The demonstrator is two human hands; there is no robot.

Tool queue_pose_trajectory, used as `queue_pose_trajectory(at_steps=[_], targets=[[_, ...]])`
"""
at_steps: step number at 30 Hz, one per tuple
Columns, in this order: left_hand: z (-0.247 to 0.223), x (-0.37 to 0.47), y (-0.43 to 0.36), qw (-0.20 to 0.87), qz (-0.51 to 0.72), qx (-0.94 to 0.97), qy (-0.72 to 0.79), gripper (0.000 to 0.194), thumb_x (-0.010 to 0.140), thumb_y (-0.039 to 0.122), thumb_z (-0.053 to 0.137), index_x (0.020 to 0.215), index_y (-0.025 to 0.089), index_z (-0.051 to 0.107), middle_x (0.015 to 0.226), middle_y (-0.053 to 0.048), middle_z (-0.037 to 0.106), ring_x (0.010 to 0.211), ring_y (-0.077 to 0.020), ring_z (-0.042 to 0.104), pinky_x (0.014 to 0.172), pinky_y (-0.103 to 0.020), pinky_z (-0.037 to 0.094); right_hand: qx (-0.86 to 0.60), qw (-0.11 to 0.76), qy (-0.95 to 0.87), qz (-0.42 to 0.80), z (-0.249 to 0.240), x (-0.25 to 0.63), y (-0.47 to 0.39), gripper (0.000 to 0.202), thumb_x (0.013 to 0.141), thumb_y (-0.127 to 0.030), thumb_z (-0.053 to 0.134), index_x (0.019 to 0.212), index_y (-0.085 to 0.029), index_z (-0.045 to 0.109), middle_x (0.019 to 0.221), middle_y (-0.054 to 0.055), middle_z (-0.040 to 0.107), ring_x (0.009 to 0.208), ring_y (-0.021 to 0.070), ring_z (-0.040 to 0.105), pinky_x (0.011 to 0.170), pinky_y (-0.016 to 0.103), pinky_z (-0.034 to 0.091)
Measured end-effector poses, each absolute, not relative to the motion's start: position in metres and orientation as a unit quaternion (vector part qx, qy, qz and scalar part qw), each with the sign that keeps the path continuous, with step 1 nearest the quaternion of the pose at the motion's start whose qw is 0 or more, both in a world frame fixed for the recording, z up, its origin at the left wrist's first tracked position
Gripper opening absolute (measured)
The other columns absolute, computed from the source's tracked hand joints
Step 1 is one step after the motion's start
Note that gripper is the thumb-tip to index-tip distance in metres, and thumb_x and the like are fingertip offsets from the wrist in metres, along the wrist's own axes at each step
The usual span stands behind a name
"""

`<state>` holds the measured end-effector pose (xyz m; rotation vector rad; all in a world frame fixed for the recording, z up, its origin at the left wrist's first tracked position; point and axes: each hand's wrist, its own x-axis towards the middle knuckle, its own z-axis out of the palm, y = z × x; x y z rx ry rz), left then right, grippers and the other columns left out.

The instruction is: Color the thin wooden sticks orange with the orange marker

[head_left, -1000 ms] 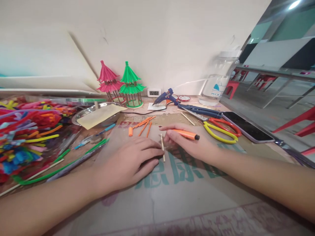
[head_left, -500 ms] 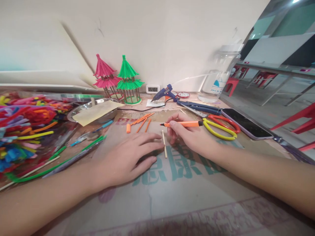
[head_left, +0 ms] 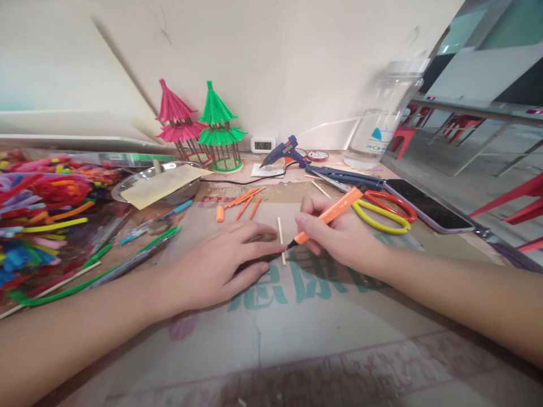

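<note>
My right hand (head_left: 343, 237) is closed around an orange marker pen (head_left: 335, 211), uncapped and slanting down to the left. Its dark tip is beside a thin pale wooden stick (head_left: 280, 230) and the left index fingertip; whether it touches the stick I cannot tell. My left hand (head_left: 220, 260) lies with fingers stretched out and apart, the index fingertip pressing on the stick. The orange cap (head_left: 220, 214) stands beyond the left hand. Near it lie several orange-coloured sticks (head_left: 244, 199).
Colourful pipe cleaners (head_left: 46, 220) heap at left near a metal dish (head_left: 186, 186). Behind stand pink (head_left: 178, 121) and green (head_left: 220, 124) pagoda models, a clock (head_left: 263, 145) and a glue gun (head_left: 280, 152). At right are scissors (head_left: 382, 226), a phone (head_left: 428, 204) and a water jug (head_left: 379, 121).
The marker has tilted from level to slanting, its tip moving down towards the stick by my left index fingertip. My left hand has stayed nearly in place. The view has shifted slightly.
</note>
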<state>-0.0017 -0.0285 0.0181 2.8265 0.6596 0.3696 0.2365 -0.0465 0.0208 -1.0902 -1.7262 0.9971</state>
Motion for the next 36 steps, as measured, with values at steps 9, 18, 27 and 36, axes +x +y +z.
queue_pose_trajectory(at_steps=[9, 18, 27, 36], targets=[[0.018, -0.0018, -0.028, 0.096, 0.126, 0.964, 0.215, 0.034, 0.104, 0.027, 0.045, 0.134, 0.027, 0.061, 0.14, -0.007, 0.057, 0.125, -0.0244, 0.056, 0.107, -0.043, 0.044, -0.407, 0.369, -0.746, 0.376, 0.017, 0.2319, -0.0469, 0.029, 0.091, -0.029, 0.055, 0.066, -0.023, 0.042, 0.051, -0.006, 0.047, 0.049, 0.0098, 0.041, 0.046, 0.022, 0.032], [0.0182, 0.0017, -0.025, 0.096, 0.13, 0.967, 0.195, 0.029, 0.103, 0.026, 0.046, 0.126, 0.022, 0.063, 0.14, -0.008, 0.061, 0.125, -0.0246, 0.058, 0.108, -0.043, 0.044, -0.397, 0.343, -0.772, 0.36, 0.0174, 0.2345, -0.0468, 0.026, 0.09, -0.027, 0.056, 0.068, -0.022, 0.043, 0.054, -0.005, 0.047, 0.052, 0.0097, 0.043, 0.05, 0.023, 0.032], [0.0184, 0.0018, -0.0244, 0.1, 0.135, 0.967, 0.191, 0.028, 0.103, 0.026, 0.047, 0.125, 0.022, 0.063, 0.139, -0.008, 0.061, 0.123, -0.0256, 0.058, 0.106, -0.044, 0.044, -0.402, 0.341, -0.77, 0.358, 0.0178, 0.233, -0.0463, 0.027, 0.09, -0.027, 0.057, 0.068, -0.022, 0.043, 0.053, -0.005, 0.048, 0.05, 0.0094, 0.042, 0.048, 0.023, 0.033], [0.0186, 0.0004, -0.0266, 0.102, 0.117, 0.964, 0.217, 0.035, 0.104, 0.029, 0.045, 0.136, 0.022, 0.055, 0.137, -0.008, 0.061, 0.127, -0.0262, 0.054, 0.109, -0.045, 0.042, -0.452, 0.351, -0.741, 0.352, 0.0143, 0.2318, -0.0415, 0.025, 0.092, -0.029, 0.055, 0.071, -0.023, 0.043, 0.054, -0.006, 0.049, 0.049, 0.0097, 0.044, 0.048, 0.024, 0.034]])
